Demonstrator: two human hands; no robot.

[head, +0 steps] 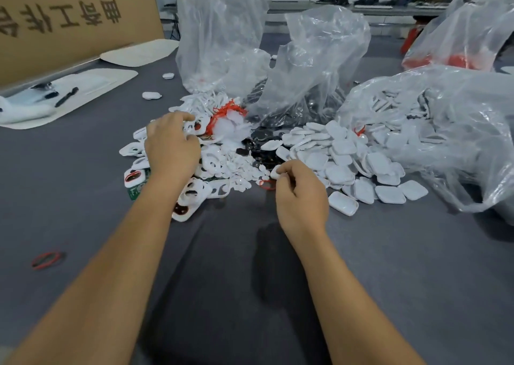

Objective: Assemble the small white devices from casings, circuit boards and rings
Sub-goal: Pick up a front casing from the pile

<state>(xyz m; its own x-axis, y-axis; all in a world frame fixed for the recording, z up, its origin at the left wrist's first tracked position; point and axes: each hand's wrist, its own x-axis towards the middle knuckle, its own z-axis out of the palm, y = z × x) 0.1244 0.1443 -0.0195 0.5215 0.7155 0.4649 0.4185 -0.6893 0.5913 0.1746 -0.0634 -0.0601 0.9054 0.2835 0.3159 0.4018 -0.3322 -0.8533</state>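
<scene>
Head view looks down on a grey worktop (250,253) strewn with parts. Largest are four clear plastic bags: one upright toward the far edge (219,30), one slumped beside it (319,67), one lying open on its side at the right edge (434,131), and one holding something red at the far right corner (467,39). A cardboard box (69,16) stands at the far left corner, with two white trays (83,92) in front of it. From the right bag spills a heap of solid white casings (347,164), too many to count, mostly lying flat. Left of it lies a heap of white frames with openings (211,164), some fitted with copper coil rings, and a small clump of dark parts (258,147) sits between the two heaps. A green circuit board (136,192) pokes out at the near-left edge of the frame heap. The left hand (169,145) rests palm-down on that heap, fingers curled into the pieces; whether it has hold of one I cannot tell. The right hand (300,195) pinches one small white piece (275,172) between thumb and fingertips, its long axis pointing toward the far-left corner. Two finished-looking white devices (151,95) lie apart toward the far left, and one red rubber band (46,260) lies near the left edge.
</scene>
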